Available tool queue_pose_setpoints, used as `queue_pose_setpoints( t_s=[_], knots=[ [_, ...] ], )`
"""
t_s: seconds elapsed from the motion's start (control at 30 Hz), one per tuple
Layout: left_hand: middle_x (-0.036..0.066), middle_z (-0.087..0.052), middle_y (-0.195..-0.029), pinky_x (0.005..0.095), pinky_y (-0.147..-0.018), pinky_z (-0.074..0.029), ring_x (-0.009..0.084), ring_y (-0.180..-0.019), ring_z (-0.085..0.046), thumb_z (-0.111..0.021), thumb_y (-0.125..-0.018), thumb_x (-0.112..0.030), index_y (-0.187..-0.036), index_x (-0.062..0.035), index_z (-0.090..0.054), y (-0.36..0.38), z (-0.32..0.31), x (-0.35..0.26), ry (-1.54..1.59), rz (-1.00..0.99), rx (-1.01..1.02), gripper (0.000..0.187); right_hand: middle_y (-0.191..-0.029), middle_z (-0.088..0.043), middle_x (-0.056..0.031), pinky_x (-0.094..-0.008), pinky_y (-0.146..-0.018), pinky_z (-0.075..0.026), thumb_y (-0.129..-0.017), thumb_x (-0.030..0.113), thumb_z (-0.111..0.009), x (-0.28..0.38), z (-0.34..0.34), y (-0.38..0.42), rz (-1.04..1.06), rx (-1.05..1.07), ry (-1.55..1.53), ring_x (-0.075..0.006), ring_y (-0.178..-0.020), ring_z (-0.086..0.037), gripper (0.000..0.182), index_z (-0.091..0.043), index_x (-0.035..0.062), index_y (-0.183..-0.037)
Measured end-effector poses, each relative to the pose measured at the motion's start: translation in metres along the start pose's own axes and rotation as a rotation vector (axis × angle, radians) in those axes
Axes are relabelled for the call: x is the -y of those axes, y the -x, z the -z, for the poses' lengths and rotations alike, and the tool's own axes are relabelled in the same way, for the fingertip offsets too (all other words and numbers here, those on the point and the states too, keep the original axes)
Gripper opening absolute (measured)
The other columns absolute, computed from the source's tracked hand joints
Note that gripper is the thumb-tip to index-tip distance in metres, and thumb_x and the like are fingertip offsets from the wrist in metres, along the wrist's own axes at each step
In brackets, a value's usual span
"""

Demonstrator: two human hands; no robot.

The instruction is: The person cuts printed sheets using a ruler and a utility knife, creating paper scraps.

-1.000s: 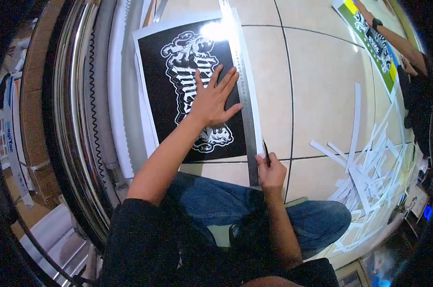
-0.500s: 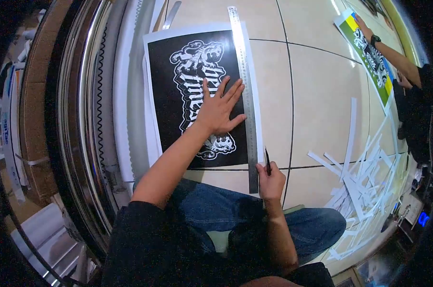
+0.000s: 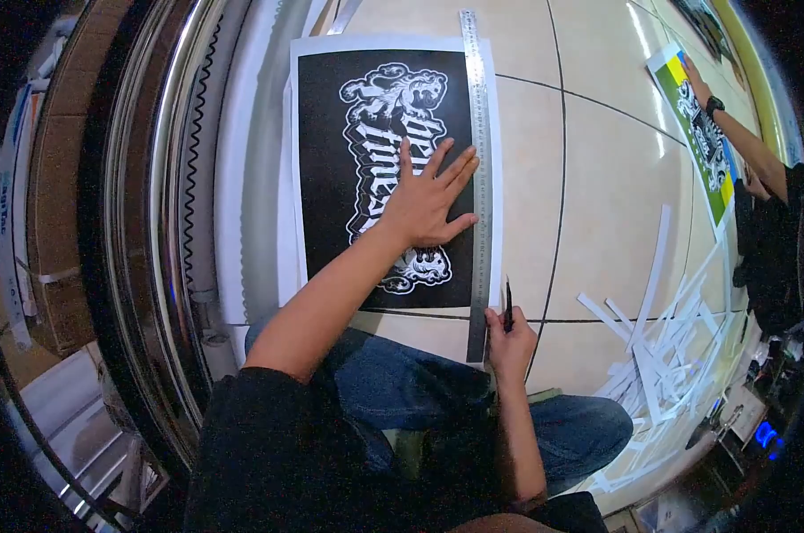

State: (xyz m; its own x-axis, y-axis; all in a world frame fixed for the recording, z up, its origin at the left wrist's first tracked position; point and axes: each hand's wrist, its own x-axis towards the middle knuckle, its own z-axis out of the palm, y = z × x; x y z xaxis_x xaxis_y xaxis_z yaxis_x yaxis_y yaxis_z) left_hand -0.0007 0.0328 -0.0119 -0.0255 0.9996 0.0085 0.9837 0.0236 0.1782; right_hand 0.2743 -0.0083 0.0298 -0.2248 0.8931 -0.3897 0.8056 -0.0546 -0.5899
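Note:
A black poster (image 3: 326, 178) with white lettering and lion figures lies on the tiled floor, a white margin around it. Along its right edge runs a long steel ruler (image 3: 479, 107). My left hand (image 3: 430, 202) is spread flat on the poster, its thumb and forefinger reaching the ruler's edge; it covers part of the lettering. Just right of the ruler's near end, my right hand (image 3: 512, 348) grips a slim, dark, pointed tool (image 3: 509, 306), which looks like a craft knife. Its tip points away from me.
White paper strips (image 3: 659, 373) lie heaped at the right. Beyond them, another person's hand (image 3: 699, 84) rests on a green and yellow print (image 3: 712, 178). Paper rolls (image 3: 258, 160) and metal rails (image 3: 158, 178) line my left side. My jeans-clad knee (image 3: 588, 431) is near the right hand.
The camera view has turned slightly, so the poster, ruler and both hands sit further right in the picture. The hands keep nearly the same places against the poster and ruler.

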Motion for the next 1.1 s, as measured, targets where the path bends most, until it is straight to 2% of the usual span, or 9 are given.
queue_pose_setpoints(
  t_s=[0.27, 0.57, 0.63, 0.77, 0.9, 0.97, 1.0, 1.07, 1.1],
  knots=[
    [0.003, -0.022, -0.165, 0.0792, -0.109, 0.000, 0.0330, -0.151, -0.015, -0.044, -0.093, -0.065, -0.157, -0.0122, -0.025, 0.000, 0.000, 0.000, 0.003, 0.000, -0.013, 0.085, -0.068, -0.064, -0.0188, -0.0416, -0.058, -0.048, -0.089, 0.031, -0.075, 0.002, 0.001, 0.000, -0.007, -0.002, 0.017, -0.0371, -0.062, -0.063, 0.041, -0.052, -0.0014, -0.078],
    [0.003, -0.021, -0.165, 0.0780, -0.110, -0.002, 0.0305, -0.152, -0.015, -0.043, -0.092, -0.068, -0.157, -0.0114, -0.024, -0.001, -0.002, -0.001, 0.002, 0.010, 0.012, 0.089, -0.065, -0.060, -0.0178, -0.0394, -0.055, -0.046, -0.091, 0.029, -0.073, 0.002, 0.003, 0.000, -0.088, 0.026, -0.012, -0.0312, -0.055, -0.057, 0.039, -0.051, -0.0010, -0.078],
    [0.001, -0.022, -0.164, 0.0782, -0.110, -0.001, 0.0301, -0.151, -0.017, -0.043, -0.092, -0.067, -0.157, -0.0128, -0.024, -0.002, -0.002, 0.000, 0.016, 0.009, -0.005, 0.087, -0.065, -0.060, -0.0181, -0.0397, -0.055, -0.046, -0.091, 0.029, -0.072, 0.004, 0.003, 0.000, -0.054, 0.027, -0.051, -0.0309, -0.055, -0.057, 0.039, -0.051, -0.0007, -0.078],
    [0.000, -0.021, -0.165, 0.0775, -0.111, 0.001, 0.0293, -0.151, -0.016, -0.042, -0.092, -0.068, -0.158, -0.0135, -0.024, -0.002, -0.003, 0.000, -0.009, 0.010, 0.004, 0.087, -0.067, -0.061, -0.0193, -0.0411, -0.056, -0.046, -0.091, 0.031, -0.072, -0.007, -0.002, -0.002, -0.011, 0.029, -0.022, -0.0368, -0.059, -0.059, 0.039, -0.053, -0.0005, -0.080],
    [0.001, -0.021, -0.165, 0.0781, -0.110, 0.000, 0.0316, -0.152, -0.015, -0.040, -0.092, -0.071, -0.158, -0.0138, -0.024, -0.003, -0.004, 0.000, -0.045, -0.003, 0.001, 0.089, -0.070, -0.062, -0.0201, -0.0431, -0.058, -0.047, -0.091, 0.031, -0.072, -0.004, 0.000, -0.002, -0.056, 0.060, -0.092, -0.0405, -0.064, -0.061, 0.038, -0.054, -0.0001, -0.080],
    [0.002, -0.020, -0.165, 0.0782, -0.109, 0.000, 0.0325, -0.152, -0.015, -0.042, -0.090, -0.072, -0.158, -0.0133, -0.023, -0.004, -0.006, 0.000, -0.048, -0.007, 0.009, 0.092, -0.063, -0.058, -0.0146, -0.0363, -0.056, -0.046, -0.089, 0.024, -0.075, -0.004, -0.002, -0.002, -0.021, 0.018, -0.067, -0.0228, -0.055, -0.055, 0.035, -0.054, -0.0007, -0.078],
    [0.003, -0.020, -0.165, 0.0784, -0.109, 0.000, 0.0334, -0.152, -0.014, -0.044, -0.089, -0.074, -0.158, -0.0128, -0.023, -0.004, -0.006, 0.000, -0.049, -0.001, 0.013, 0.094, -0.063, -0.058, -0.0146, -0.0363, -0.056, -0.046, -0.089, 0.024, -0.075, -0.004, -0.001, -0.003, -0.025, 0.014, -0.074, -0.0228, -0.055, -0.055, 0.035, -0.054, -0.0007, -0.078],
    [0.004, -0.019, -0.165, 0.0790, -0.109, 0.000, 0.0341, -0.152, -0.014, -0.046, -0.086, -0.076, -0.158, -0.0119, -0.022, -0.003, -0.003, -0.001, -0.032, -0.005, 0.026, 0.099, -0.073, -0.064, -0.0210, -0.0461, -0.060, -0.048, -0.091, 0.030, -0.072, -0.002, 0.001, -0.004, -0.057, 0.068, -0.009, -0.0433, -0.070, -0.063, 0.035, -0.055, 0.0008, -0.082],
    [0.005, -0.019, -0.165, 0.0796, -0.108, 0.000, 0.0348, -0.152, -0.013, -0.048, -0.083, -0.078, -0.158, -0.0111, -0.021, -0.004, -0.001, -0.001, -0.011, -0.002, 0.037, 0.104, -0.073, -0.064, -0.0210, -0.0461, -0.060, -0.048, -0.091, 0.030, -0.072, -0.003, 0.000, -0.004, -0.056, 0.061, -0.019, -0.0433, -0.070, -0.063, 0.035, -0.055, 0.0008, -0.082]
  ],
)
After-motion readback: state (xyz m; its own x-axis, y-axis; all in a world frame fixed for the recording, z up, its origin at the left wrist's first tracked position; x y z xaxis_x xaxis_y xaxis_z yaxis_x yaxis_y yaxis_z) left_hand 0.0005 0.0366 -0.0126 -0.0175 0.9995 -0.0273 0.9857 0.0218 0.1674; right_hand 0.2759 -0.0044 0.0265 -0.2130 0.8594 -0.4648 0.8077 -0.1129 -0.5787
